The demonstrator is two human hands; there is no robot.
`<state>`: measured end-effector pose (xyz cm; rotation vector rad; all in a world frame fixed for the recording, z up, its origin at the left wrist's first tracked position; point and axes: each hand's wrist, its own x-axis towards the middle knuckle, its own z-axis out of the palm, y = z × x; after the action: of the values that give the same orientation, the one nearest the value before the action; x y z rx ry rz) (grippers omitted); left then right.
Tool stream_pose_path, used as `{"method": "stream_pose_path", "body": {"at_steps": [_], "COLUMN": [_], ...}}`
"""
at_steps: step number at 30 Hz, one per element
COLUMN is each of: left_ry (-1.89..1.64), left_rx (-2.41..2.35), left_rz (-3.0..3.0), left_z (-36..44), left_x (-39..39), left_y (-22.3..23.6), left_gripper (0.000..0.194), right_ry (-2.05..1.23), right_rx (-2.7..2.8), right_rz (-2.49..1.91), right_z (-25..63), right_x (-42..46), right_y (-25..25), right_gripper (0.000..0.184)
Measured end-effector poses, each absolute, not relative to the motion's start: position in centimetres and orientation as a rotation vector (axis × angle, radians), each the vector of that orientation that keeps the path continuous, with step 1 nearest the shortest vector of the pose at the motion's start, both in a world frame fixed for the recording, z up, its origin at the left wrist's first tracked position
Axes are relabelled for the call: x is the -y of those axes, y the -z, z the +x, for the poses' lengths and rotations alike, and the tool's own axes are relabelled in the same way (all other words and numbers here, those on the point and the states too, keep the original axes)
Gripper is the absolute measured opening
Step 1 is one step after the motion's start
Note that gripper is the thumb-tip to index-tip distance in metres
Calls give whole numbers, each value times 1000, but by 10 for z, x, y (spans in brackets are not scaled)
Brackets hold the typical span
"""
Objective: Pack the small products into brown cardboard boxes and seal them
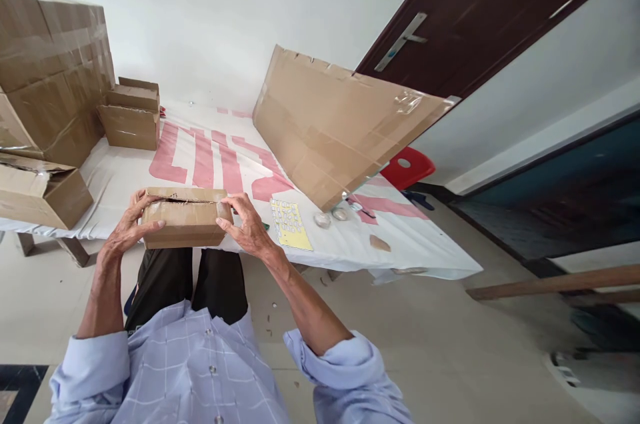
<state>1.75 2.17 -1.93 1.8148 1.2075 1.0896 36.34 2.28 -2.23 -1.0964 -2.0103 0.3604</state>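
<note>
A small brown cardboard box (185, 227) sits at the near edge of the table, in front of my body. Its top flaps are folded in and almost meet, with a dark ragged gap along the seam. My left hand (133, 224) grips the box's left end, thumb on the near side and fingers at the far corner. At the other end, my right hand (246, 224) holds the box's right side between thumb and fingers. Just right of that hand lies a yellow sheet (291, 225) with small pale marks or pieces on it.
Left stand a large taped carton (55, 71), an open small box (131, 119) and another box (43, 191). A big cardboard sheet (340, 121) leans at the back right. Tape rolls (323, 219) and a cardboard scrap (380, 243) lie on the cloth-covered table (345, 244). A red stool (407, 169) stands behind.
</note>
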Motion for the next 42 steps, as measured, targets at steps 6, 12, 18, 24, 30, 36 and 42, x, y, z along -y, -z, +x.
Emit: {"method": "stream_pose_path", "body": {"at_steps": [6, 12, 18, 24, 30, 36, 42], "left_ry": [-1088, -1092, -1102, -1076, -1064, -1064, -1069], "left_rx": [-1196, -1213, -1222, -1232, -1208, -1224, -1202], "left_rz": [1812, 1794, 1810, 1811, 1794, 1804, 1817], "left_z": [19, 17, 16, 14, 16, 16, 17], "left_x": [-18, -20, -22, -23, -20, -20, -20], "left_y": [13, 18, 22, 22, 21, 21, 22], "left_gripper": [59, 63, 64, 67, 69, 70, 66], "right_ry": [-454, -354, -157, -134, -55, -235, -176], "right_rx": [2010, 1879, 2068, 2040, 1870, 2001, 2272], "right_rz": [-1059, -1219, -1972, -2015, -1882, -1223, -1174], "right_z": [366, 397, 432, 429, 439, 429, 405], "right_x": [-29, -43, -52, -59, -60, -59, -64], "right_y": [22, 52, 88, 94, 73, -3, -56], "right_gripper": [37, 36, 25, 20, 35, 47, 45]}}
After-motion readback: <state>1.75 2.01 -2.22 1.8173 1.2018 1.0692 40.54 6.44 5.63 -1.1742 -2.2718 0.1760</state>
